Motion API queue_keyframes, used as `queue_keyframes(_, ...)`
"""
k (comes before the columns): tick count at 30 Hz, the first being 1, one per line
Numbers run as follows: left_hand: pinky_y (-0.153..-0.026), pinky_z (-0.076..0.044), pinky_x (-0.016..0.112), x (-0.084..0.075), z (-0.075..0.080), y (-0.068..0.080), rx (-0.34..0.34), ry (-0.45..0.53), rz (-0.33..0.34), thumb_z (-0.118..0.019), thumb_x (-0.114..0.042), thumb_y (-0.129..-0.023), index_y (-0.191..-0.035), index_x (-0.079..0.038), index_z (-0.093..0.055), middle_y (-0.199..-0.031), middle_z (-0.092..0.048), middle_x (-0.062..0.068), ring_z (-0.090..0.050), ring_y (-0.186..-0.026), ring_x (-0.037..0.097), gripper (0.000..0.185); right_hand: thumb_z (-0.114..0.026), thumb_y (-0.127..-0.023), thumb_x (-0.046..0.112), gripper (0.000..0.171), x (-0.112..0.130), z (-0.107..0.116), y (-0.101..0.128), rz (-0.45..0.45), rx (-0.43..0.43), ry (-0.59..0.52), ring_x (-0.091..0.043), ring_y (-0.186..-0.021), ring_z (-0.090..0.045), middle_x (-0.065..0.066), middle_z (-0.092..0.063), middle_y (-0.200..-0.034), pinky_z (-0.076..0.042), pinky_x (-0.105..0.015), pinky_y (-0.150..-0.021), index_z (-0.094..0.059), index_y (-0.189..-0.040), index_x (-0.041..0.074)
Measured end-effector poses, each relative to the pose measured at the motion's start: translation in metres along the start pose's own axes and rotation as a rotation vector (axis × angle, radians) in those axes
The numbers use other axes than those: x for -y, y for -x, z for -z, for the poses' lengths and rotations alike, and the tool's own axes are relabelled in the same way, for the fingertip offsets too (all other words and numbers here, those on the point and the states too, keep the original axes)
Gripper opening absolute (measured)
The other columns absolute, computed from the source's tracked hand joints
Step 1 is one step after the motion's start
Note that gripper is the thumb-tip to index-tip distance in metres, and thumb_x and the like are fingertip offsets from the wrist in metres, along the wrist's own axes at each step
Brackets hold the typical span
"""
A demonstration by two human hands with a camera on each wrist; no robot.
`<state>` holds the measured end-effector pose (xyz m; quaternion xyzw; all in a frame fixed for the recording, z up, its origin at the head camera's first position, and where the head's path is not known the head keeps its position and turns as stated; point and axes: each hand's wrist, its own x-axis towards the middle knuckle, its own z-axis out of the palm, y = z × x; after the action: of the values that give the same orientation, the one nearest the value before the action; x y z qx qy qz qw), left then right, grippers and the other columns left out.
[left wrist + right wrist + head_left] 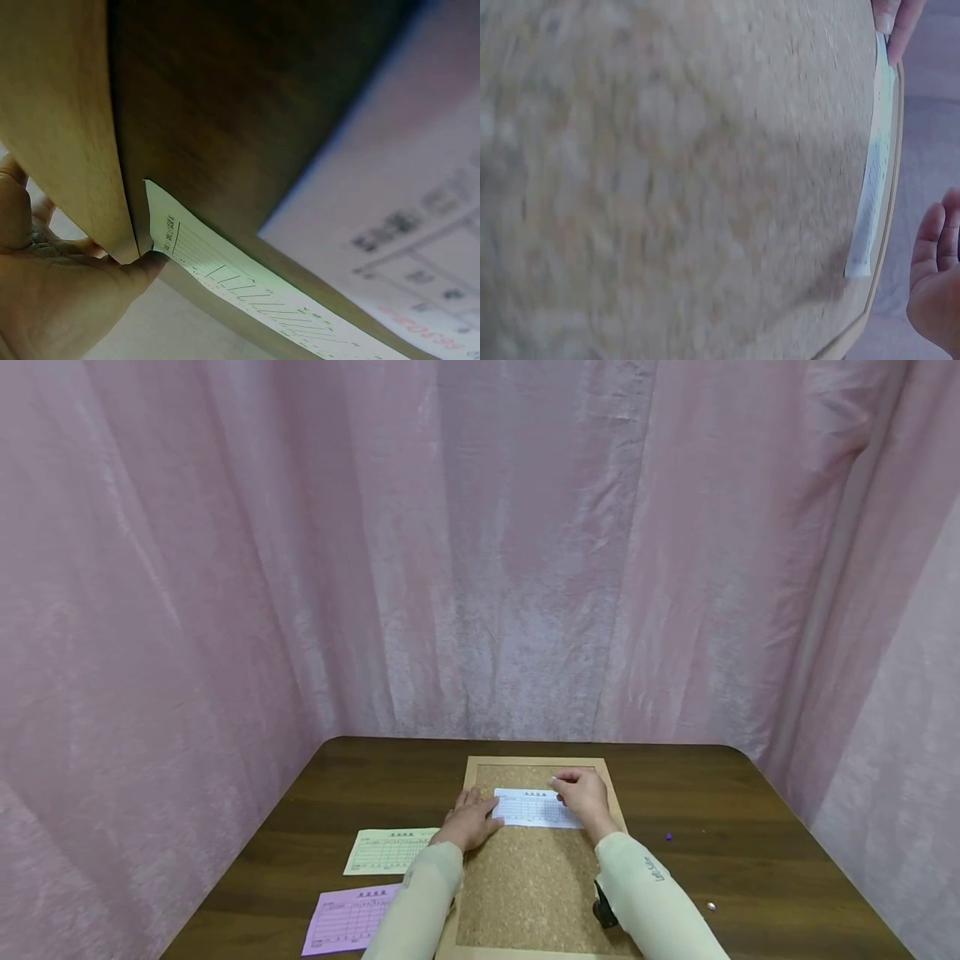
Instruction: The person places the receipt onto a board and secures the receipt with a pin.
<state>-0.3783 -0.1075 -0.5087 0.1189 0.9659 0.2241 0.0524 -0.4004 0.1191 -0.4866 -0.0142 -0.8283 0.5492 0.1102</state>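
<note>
A white printed slip (528,810) lies near the far end of a framed corkboard (536,893). My left hand (471,820) rests at the slip's left edge with its fingers extended. Over the slip's upper right part, my right hand (583,797) pinches a tiny pale-blue piece (554,778), perhaps a push pin; its tip is too small to make out. In the right wrist view the same slip (874,172) stretches along the board, with the left-hand fingers (891,22) on its far end and the right hand (937,277) raised off the cork.
Left of the board, a pale green slip (390,850) and a purple slip (351,920) lie on the dark wooden table (255,860). To the right sit a small purple piece (669,837) and a small whitish piece (712,907). Pink curtains (480,568) hang behind.
</note>
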Motion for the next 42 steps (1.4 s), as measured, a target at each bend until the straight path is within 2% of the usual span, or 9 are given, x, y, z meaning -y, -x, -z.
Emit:
queue_keyframes(4, -0.111, -0.023, 0.065, 0.0, 0.0, 0.0, -0.001, 0.0, -0.001, -0.055, -0.037, -0.102, -0.149, -0.015, -0.047, -0.161, -0.02, 0.022, -0.013, -0.148, 0.042, 0.053, -0.074, -0.086, 0.006, 0.013, 0.001, -0.008, 0.002, 0.025, -0.035, -0.028, -0.016, -0.061, -0.063, -0.004, -0.069, -0.074, -0.047, -0.024, -0.054, -0.074, -0.095, -0.005)
queue_keyframes(7, -0.111, -0.023, 0.064, 0.0, 0.0, -0.001, 0.004, -0.005, 0.0, -0.054, -0.037, -0.102, -0.15, -0.015, -0.046, -0.161, -0.019, 0.022, -0.012, -0.148, 0.042, 0.053, -0.075, -0.084, 0.004, 0.012, 0.001, -0.015, 0.002, 0.023, -0.076, -0.056, -0.013, -0.056, -0.062, -0.002, -0.067, -0.072, -0.047, -0.023, -0.052, -0.074, -0.092, -0.005)
queue_keyframes(12, -0.111, -0.024, 0.064, 0.0, 0.0, -0.001, 0.006, 0.003, 0.008, -0.054, -0.038, -0.102, -0.15, -0.016, -0.046, -0.162, -0.018, 0.021, -0.013, -0.148, 0.041, 0.053, -0.076, -0.084, 0.007, 0.012, 0.002, -0.025, 0.004, -0.002, -0.137, -0.041, -0.007, -0.053, -0.058, 0.0, -0.065, -0.069, -0.046, -0.023, -0.053, -0.074, -0.089, -0.003)
queue_keyframes(17, -0.111, -0.024, 0.064, 0.0, 0.0, 0.0, 0.006, -0.001, 0.008, -0.054, -0.039, -0.102, -0.149, -0.016, -0.047, -0.161, -0.019, 0.021, -0.013, -0.148, 0.041, 0.053, -0.077, -0.084, 0.009, 0.01, 0.005, -0.032, 0.011, -0.051, -0.159, -0.041, -0.011, -0.061, -0.059, -0.003, -0.066, -0.075, -0.048, -0.024, -0.058, -0.075, -0.089, 0.0)
queue_keyframes(23, -0.111, -0.023, 0.063, 0.0, 0.0, -0.002, 0.005, -0.002, 0.014, -0.054, -0.039, -0.102, -0.15, -0.018, -0.047, -0.162, -0.019, 0.019, -0.013, -0.149, 0.04, 0.053, -0.078, -0.081, 0.011, 0.013, 0.003, -0.035, 0.015, -0.029, -0.223, 0.016, -0.018, -0.071, -0.058, -0.004, -0.066, -0.077, -0.043, -0.029, -0.063, -0.076, -0.089, 0.0)
queue_keyframes(28, -0.112, -0.023, 0.063, 0.001, -0.002, -0.003, 0.005, 0.0, 0.025, -0.054, -0.04, -0.102, -0.15, -0.018, -0.047, -0.162, -0.018, 0.018, -0.013, -0.149, 0.039, 0.053, -0.077, -0.084, 0.013, 0.016, -0.003, -0.037, 0.009, -0.109, -0.19, -0.008, -0.015, -0.067, -0.061, -0.004, -0.068, -0.08, -0.047, -0.025, -0.059, -0.076, -0.095, 0.001)
queue_keyframes(31, -0.112, -0.023, 0.063, 0.001, -0.002, -0.003, 0.005, -0.005, 0.028, -0.054, -0.039, -0.102, -0.15, -0.018, -0.046, -0.162, -0.018, 0.018, -0.013, -0.149, 0.039, 0.053, -0.077, -0.086, 0.013, 0.015, -0.005, -0.039, 0.006, -0.139, -0.165, -0.016, -0.011, -0.063, -0.059, -0.003, -0.066, -0.078, -0.046, -0.023, -0.056, -0.075, -0.095, 0.002)
queue_keyframes(42, -0.111, -0.025, 0.063, 0.001, -0.002, -0.001, -0.002, -0.012, 0.029, -0.055, -0.04, -0.101, -0.148, -0.018, -0.049, -0.161, -0.021, 0.019, -0.014, -0.148, 0.04, 0.053, -0.077, -0.086, 0.013, 0.018, -0.011, -0.044, 0.009, -0.14, -0.123, -0.035, -0.009, -0.057, -0.056, -0.002, -0.064, -0.073, -0.045, -0.023, -0.052, -0.074, -0.097, 0.0)
